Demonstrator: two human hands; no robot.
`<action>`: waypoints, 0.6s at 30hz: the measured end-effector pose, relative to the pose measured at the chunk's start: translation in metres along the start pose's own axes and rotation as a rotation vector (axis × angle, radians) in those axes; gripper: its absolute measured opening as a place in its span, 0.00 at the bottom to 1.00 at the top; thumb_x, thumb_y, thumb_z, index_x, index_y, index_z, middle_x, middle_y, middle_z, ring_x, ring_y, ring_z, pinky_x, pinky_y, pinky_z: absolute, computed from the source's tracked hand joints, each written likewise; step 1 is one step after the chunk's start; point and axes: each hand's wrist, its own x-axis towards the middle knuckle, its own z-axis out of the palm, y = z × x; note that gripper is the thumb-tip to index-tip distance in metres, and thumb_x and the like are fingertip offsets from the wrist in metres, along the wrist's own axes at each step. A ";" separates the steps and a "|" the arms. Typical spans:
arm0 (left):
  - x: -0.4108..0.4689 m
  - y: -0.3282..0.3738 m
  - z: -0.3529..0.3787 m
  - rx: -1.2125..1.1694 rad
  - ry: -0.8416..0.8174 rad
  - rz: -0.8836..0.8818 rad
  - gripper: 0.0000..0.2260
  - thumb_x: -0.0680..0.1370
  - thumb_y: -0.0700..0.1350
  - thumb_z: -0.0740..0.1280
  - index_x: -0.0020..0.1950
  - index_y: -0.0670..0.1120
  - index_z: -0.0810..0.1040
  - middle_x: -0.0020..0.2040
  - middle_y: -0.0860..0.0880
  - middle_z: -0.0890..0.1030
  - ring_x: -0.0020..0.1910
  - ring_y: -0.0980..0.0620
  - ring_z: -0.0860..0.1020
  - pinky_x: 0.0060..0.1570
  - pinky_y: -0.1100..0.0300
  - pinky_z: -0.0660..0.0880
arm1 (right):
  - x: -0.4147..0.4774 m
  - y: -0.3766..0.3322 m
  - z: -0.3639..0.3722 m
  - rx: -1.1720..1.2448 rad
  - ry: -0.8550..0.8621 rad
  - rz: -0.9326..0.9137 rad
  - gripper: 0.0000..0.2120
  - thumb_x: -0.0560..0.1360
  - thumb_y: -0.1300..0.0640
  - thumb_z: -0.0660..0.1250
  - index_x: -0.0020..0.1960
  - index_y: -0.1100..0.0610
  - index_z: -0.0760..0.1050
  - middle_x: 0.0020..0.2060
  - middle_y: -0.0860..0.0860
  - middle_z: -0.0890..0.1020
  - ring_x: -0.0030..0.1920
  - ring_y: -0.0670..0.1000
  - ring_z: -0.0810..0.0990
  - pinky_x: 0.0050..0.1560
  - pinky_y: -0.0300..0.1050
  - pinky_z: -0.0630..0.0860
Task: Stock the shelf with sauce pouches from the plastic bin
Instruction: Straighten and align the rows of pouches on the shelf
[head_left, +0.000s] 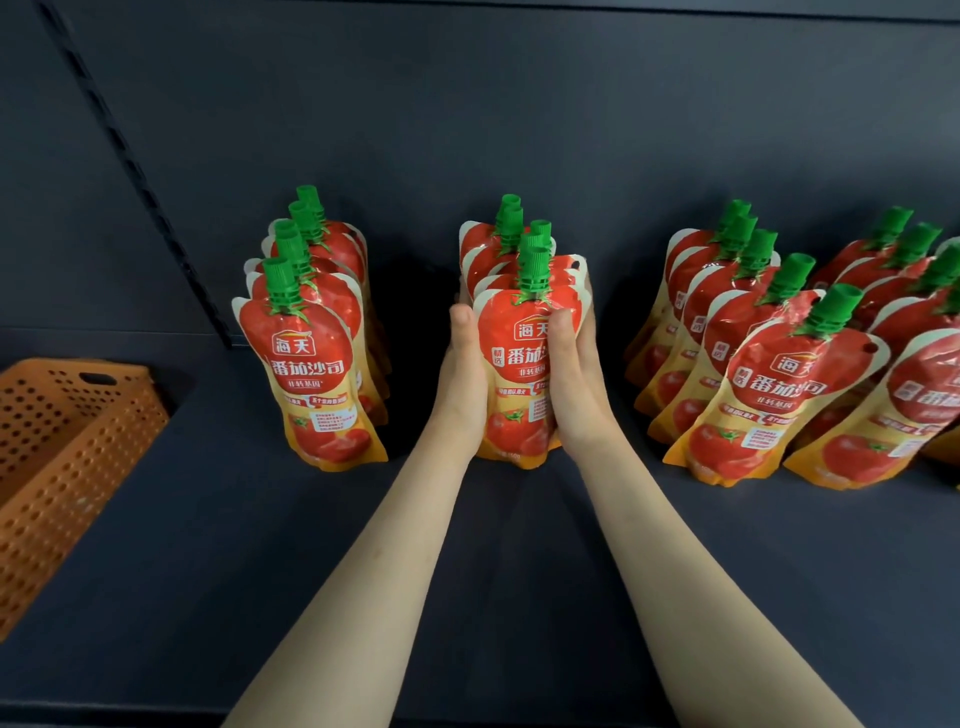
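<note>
Red tomato sauce pouches with green caps stand upright in rows on the dark shelf (509, 545). The middle row (519, 338) is clasped from both sides. My left hand (462, 379) presses its left flank, the thumb lying on the front pouch's edge. My right hand (574, 374) grips the right flank, the thumb curled over the front pouch's face. A left row (311, 358) stands free beside them. Two more rows (758, 384) lean at the right.
An orange perforated plastic bin (67, 441) sits at the left end of the shelf; the part of its inside that shows holds nothing. The shelf's dark back panel (519, 130) rises behind the rows, with a slotted upright (140, 171) at the left.
</note>
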 end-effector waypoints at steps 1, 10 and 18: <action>-0.001 0.000 0.002 0.005 -0.004 0.001 0.53 0.54 0.83 0.55 0.70 0.53 0.71 0.61 0.48 0.80 0.59 0.48 0.80 0.61 0.43 0.76 | -0.001 -0.001 -0.002 -0.003 0.006 -0.003 0.40 0.70 0.36 0.58 0.78 0.47 0.51 0.66 0.50 0.74 0.54 0.39 0.81 0.44 0.33 0.78; -0.003 0.001 0.022 0.060 -0.056 0.006 0.43 0.59 0.81 0.52 0.61 0.55 0.77 0.57 0.48 0.83 0.57 0.48 0.81 0.61 0.43 0.76 | -0.008 -0.008 -0.019 -0.042 0.078 -0.057 0.38 0.71 0.36 0.56 0.78 0.47 0.51 0.64 0.46 0.74 0.55 0.36 0.79 0.45 0.30 0.76; -0.014 -0.005 0.007 0.080 -0.194 0.088 0.58 0.52 0.83 0.59 0.75 0.50 0.65 0.64 0.49 0.78 0.60 0.54 0.80 0.53 0.58 0.79 | -0.015 -0.007 -0.020 -0.060 0.069 -0.108 0.33 0.76 0.41 0.57 0.78 0.46 0.50 0.65 0.48 0.74 0.58 0.40 0.79 0.48 0.34 0.78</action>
